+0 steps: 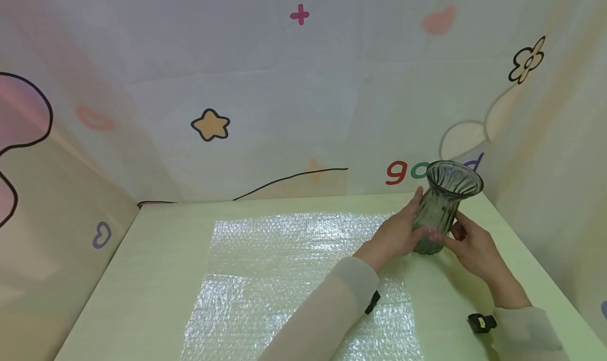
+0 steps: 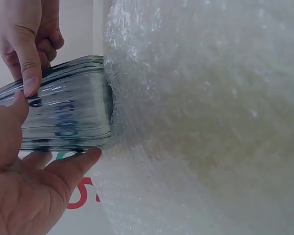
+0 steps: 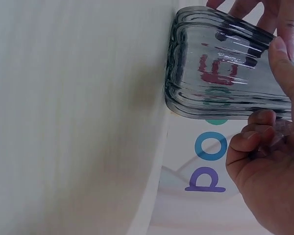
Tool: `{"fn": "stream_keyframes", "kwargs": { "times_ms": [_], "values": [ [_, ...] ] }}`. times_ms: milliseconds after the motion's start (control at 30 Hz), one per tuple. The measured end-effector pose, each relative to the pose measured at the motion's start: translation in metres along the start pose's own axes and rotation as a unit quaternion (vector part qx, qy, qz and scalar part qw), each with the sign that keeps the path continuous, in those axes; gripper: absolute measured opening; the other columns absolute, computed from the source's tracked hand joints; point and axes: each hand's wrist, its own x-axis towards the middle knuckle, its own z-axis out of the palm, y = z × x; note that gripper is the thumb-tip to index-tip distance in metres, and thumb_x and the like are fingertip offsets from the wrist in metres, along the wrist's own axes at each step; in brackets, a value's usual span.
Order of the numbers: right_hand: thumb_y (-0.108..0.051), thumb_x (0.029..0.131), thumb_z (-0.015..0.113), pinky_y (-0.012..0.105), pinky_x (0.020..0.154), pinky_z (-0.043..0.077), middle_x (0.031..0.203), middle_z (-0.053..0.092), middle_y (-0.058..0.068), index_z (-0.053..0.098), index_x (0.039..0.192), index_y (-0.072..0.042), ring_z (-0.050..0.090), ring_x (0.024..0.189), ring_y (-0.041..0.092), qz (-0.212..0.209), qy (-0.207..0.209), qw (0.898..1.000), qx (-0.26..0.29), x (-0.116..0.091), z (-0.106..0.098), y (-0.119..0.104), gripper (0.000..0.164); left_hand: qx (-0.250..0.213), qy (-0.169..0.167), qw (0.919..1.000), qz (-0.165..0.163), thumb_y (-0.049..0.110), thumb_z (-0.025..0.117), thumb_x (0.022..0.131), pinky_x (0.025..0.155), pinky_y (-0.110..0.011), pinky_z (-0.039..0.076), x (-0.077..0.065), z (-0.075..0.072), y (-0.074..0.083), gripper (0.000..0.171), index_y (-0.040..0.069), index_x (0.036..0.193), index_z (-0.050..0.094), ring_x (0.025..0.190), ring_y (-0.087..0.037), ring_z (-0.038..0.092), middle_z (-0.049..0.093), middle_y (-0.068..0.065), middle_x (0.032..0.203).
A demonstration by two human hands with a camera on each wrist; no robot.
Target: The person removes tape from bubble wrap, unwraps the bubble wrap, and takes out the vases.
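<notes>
A grey-green, ribbed glass vase (image 1: 435, 213) with a flared mouth is held between both hands at the right side of the table, its mouth leaning to the right. My left hand (image 1: 395, 232) grips its left side, thumb across the front and fingers along the far side. On the right, my right hand (image 1: 476, 247) pinches it, thumb on the front and the other fingers curled against the side. In the right wrist view the vase (image 3: 215, 68) shows its thick base. Whether that base touches the table cannot be told.
A sheet of clear bubble wrap (image 1: 303, 287) lies flat over the middle of the pale table (image 1: 142, 276), left of the vase. Behind and at both sides hangs a printed cloth (image 1: 284, 97) with stars, hearts and coloured letters.
</notes>
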Motion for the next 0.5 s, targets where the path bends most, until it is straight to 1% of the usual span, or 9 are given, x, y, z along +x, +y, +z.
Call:
{"fn": "stream_keyframes", "kwargs": {
  "times_ms": [133, 233, 300, 367, 400, 467, 500],
  "values": [
    [-0.032, 0.099, 0.072, 0.029, 0.055, 0.03, 0.08, 0.042, 0.005, 0.05, 0.125, 0.0, 0.038, 0.067, 0.009, 0.008, -0.006, 1.0, -0.003, 0.003, 0.0, -0.001, 0.046, 0.015, 0.008, 0.9998, -0.007, 0.051, 0.055, 0.104, 0.113, -0.028, 0.045, 0.002, 0.0, 0.001, 0.09, 0.037, 0.165, -0.009, 0.143, -0.012, 0.051, 0.032, 0.007, 0.169],
    [-0.034, 0.1, 0.071, 0.029, 0.055, 0.031, 0.08, 0.043, 0.005, 0.048, 0.13, 0.001, 0.039, 0.066, 0.01, 0.015, -0.014, 1.0, -0.009, 0.006, 0.0, -0.002, 0.052, 0.02, 0.007, 0.9995, -0.022, 0.052, 0.054, 0.104, 0.111, -0.029, 0.047, 0.002, 0.0, 0.001, 0.09, 0.038, 0.165, -0.009, 0.142, -0.011, 0.051, 0.032, 0.009, 0.169],
    [-0.037, 0.1, 0.07, 0.029, 0.055, 0.032, 0.081, 0.044, 0.005, 0.044, 0.139, 0.003, 0.039, 0.066, 0.01, 0.026, -0.024, 0.999, -0.012, 0.005, 0.0, -0.003, 0.062, 0.029, 0.003, 0.9988, -0.038, 0.055, 0.055, 0.103, 0.109, -0.029, 0.049, 0.0, 0.0, 0.0, 0.091, 0.038, 0.165, -0.009, 0.142, -0.009, 0.051, 0.031, 0.011, 0.168],
    [-0.04, 0.099, 0.07, 0.028, 0.055, 0.034, 0.084, 0.046, 0.006, 0.035, 0.148, 0.008, 0.041, 0.067, 0.011, 0.046, -0.033, 0.998, -0.013, 0.002, -0.002, -0.004, 0.076, 0.041, -0.004, 0.9979, -0.051, 0.057, 0.055, 0.102, 0.11, -0.03, 0.049, -0.004, -0.001, -0.001, 0.092, 0.035, 0.166, -0.008, 0.144, -0.008, 0.048, 0.029, 0.011, 0.169],
    [-0.042, 0.099, 0.071, 0.028, 0.055, 0.035, 0.085, 0.046, 0.007, 0.031, 0.15, 0.009, 0.041, 0.067, 0.012, 0.059, -0.036, 0.998, -0.011, -0.001, -0.002, -0.004, 0.083, 0.048, -0.008, 0.9974, -0.053, 0.058, 0.055, 0.102, 0.11, -0.03, 0.049, -0.007, -0.002, -0.002, 0.092, 0.033, 0.166, -0.007, 0.144, -0.008, 0.049, 0.031, 0.01, 0.169],
    [-0.043, 0.098, 0.071, 0.028, 0.056, 0.037, 0.089, 0.047, 0.008, 0.025, 0.151, 0.011, 0.042, 0.069, 0.013, 0.086, -0.039, 0.996, -0.006, -0.006, -0.005, -0.005, 0.089, 0.052, -0.012, 0.9971, -0.055, 0.058, 0.056, 0.102, 0.111, -0.031, 0.048, -0.012, -0.005, -0.003, 0.093, 0.031, 0.167, -0.004, 0.144, -0.01, 0.049, 0.032, 0.007, 0.169],
    [-0.044, 0.098, 0.072, 0.028, 0.057, 0.038, 0.09, 0.048, 0.008, 0.026, 0.148, 0.011, 0.043, 0.071, 0.014, 0.098, -0.037, 0.994, -0.002, -0.009, -0.006, -0.005, 0.088, 0.051, -0.012, 0.9972, -0.054, 0.058, 0.056, 0.102, 0.112, -0.032, 0.048, -0.015, -0.007, -0.004, 0.092, 0.029, 0.168, -0.002, 0.144, -0.011, 0.049, 0.034, 0.006, 0.168]
  ]
}}
